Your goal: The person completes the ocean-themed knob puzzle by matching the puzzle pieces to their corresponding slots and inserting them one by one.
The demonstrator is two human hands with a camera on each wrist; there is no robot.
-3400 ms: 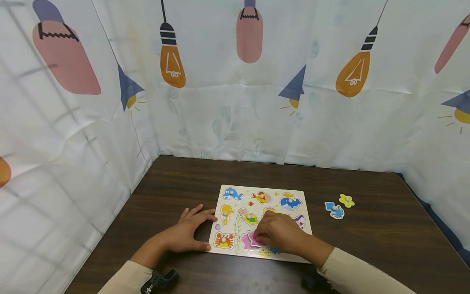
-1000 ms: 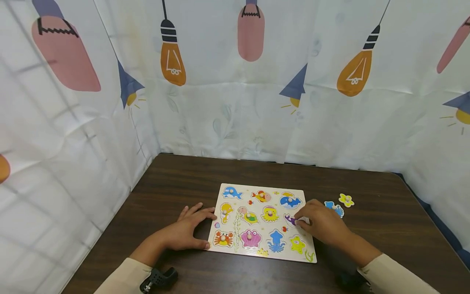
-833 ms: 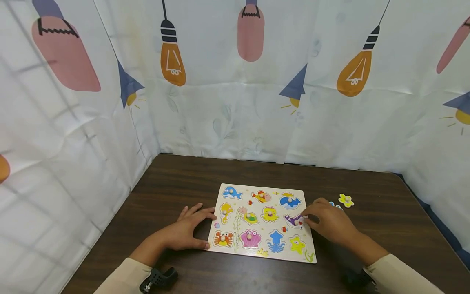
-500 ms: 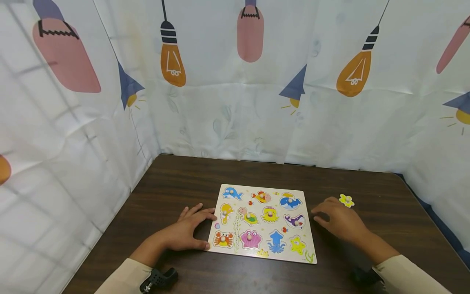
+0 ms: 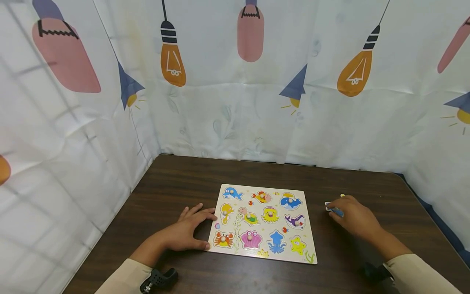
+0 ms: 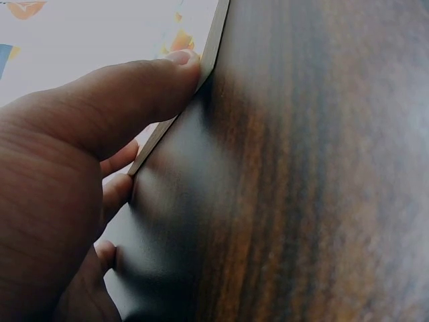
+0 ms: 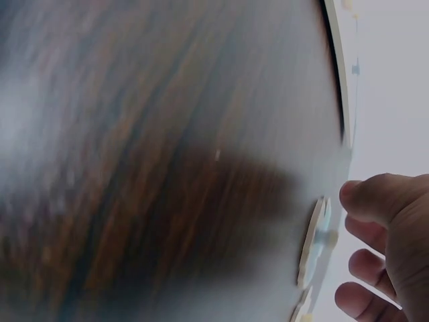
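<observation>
A wooden peg puzzle board (image 5: 238, 204) with sea animals lies on the table. My left hand (image 5: 187, 232) rests at its left side, fingers stretched; in the left wrist view the thumb (image 6: 154, 84) lies on the board's corner and fingertips touch its edge. My right hand (image 5: 354, 215) is over a loose blue squid piece (image 5: 338, 212), right of the board. In the right wrist view, thumb and bent fingers stand slightly apart from that knobbed piece (image 7: 313, 245). A yellow starfish piece (image 5: 342, 195) is mostly hidden behind the right hand.
Dark brown wooden table (image 5: 191, 175) under everything, with a printed white curtain (image 5: 227, 122) behind and at the sides. The board's squid picture (image 5: 276, 241) and starfish picture (image 5: 298, 245) show no knobs. A black strap (image 5: 163, 279) is on the left wrist.
My right hand has gone from the pink shell piece to the purple whale piece, let go, and moved right to the loose squid piece. Shell and whale lie in the board. The left hand stays.
</observation>
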